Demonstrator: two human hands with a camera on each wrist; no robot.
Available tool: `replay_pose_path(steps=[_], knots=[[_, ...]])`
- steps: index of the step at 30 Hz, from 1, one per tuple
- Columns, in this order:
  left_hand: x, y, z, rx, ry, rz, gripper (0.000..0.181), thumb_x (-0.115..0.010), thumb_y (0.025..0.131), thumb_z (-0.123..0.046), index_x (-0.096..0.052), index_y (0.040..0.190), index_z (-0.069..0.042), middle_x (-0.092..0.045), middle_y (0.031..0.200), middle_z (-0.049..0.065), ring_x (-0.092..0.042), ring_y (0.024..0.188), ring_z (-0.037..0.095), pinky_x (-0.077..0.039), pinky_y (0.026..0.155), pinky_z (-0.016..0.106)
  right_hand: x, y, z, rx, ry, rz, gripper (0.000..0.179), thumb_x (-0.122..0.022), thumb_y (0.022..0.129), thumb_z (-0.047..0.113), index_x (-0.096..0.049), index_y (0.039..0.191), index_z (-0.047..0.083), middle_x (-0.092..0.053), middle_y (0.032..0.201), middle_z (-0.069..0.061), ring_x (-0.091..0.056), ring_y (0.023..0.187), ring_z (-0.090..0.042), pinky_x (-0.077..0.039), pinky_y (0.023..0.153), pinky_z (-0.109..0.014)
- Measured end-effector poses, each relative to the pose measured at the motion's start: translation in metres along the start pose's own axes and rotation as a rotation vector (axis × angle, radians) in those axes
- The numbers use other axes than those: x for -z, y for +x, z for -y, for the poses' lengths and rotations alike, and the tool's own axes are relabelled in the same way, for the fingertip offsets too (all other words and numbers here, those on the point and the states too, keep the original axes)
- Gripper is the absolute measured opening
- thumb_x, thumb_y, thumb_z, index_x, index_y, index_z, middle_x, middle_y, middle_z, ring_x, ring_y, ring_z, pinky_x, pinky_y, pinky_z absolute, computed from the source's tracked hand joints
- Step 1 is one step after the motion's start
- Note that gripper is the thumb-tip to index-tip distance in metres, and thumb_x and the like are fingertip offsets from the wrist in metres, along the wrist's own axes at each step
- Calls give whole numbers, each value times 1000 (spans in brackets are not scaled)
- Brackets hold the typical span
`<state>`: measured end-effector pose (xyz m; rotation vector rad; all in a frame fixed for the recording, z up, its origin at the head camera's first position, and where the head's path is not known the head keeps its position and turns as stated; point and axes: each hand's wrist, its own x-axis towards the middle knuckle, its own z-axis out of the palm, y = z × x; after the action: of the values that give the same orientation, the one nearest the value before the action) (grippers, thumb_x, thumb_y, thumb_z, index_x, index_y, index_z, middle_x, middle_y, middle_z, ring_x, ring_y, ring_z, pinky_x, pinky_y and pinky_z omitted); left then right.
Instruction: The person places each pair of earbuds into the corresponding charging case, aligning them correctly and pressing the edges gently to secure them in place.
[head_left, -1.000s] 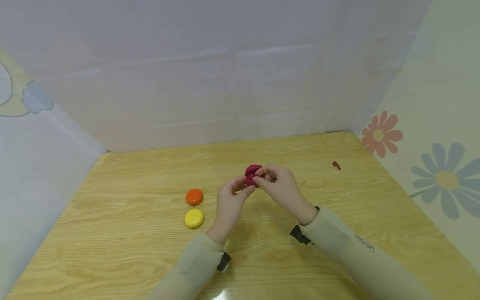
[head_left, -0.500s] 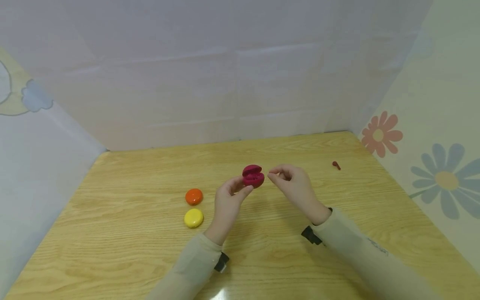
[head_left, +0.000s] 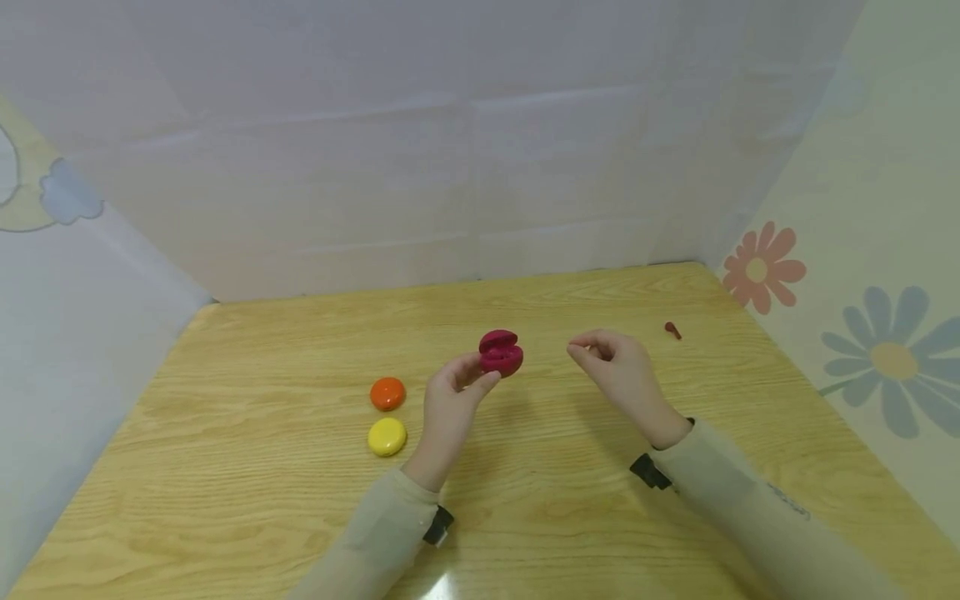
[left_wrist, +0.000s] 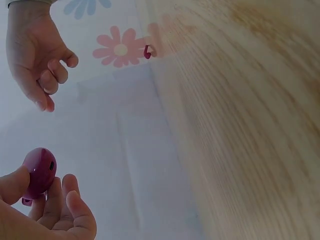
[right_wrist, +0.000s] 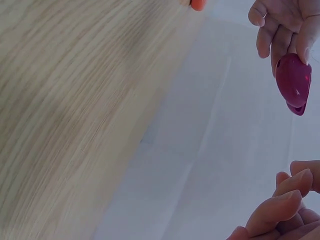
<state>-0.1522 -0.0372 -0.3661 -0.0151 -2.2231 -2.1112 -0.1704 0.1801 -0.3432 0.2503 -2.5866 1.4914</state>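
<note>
An earbud charging case (head_left: 501,354), magenta and egg-shaped with its lid raised, is held above the table by my left hand (head_left: 450,410). Thumb and fingers pinch its near left side; in the right wrist view the glossy case (right_wrist: 293,80) shows from outside. My right hand (head_left: 621,373) hovers to the right of it, thumb and index tips close together, with nothing visible between them. In the left wrist view the right hand (left_wrist: 37,62) has loosely bent fingers. A dark red earbud (head_left: 672,330) lies on the table at the far right, beyond the right hand.
On the wooden table (head_left: 262,500), to the left of the left hand, sit an orange round case (head_left: 387,393) and a yellow round case (head_left: 387,437). A pale cloth wall (head_left: 472,167) rises along the back edge, and a flower-printed one (head_left: 862,208) stands at the right.
My right hand has let go at the magenta case and moved right, away from it. The left hand with the case has shifted slightly left, and the case's inside is now uncovered.
</note>
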Motion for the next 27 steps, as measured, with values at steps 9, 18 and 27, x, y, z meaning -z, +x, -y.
replay_pose_path(steps=[9,18,27], knots=[[1,-2,2,-8,-9,5,28,-68,91,-8,-65,116,4,-69,108,15,-61,98,23,-49,87,34,16,-4,-13,-22,-58,-16,20,-63,95,13,-69,102,-5,-49,59,-2,-37,48,-10,-34,47,-25],[1,-2,3,-5,-16,7,27,-68,91,-7,-65,115,5,-69,108,15,-61,98,23,-49,86,33,27,-2,-26,-32,-81,-50,23,-63,95,13,-68,104,-7,-53,63,-7,-39,50,-10,-35,48,-26],[1,-6,1,-12,-24,16,28,-68,91,-7,-64,116,5,-69,107,15,-61,97,22,-50,86,33,41,2,-40,-59,-118,-33,28,-60,98,18,-66,108,-7,-56,65,-3,-43,51,-12,-37,48,-28]])
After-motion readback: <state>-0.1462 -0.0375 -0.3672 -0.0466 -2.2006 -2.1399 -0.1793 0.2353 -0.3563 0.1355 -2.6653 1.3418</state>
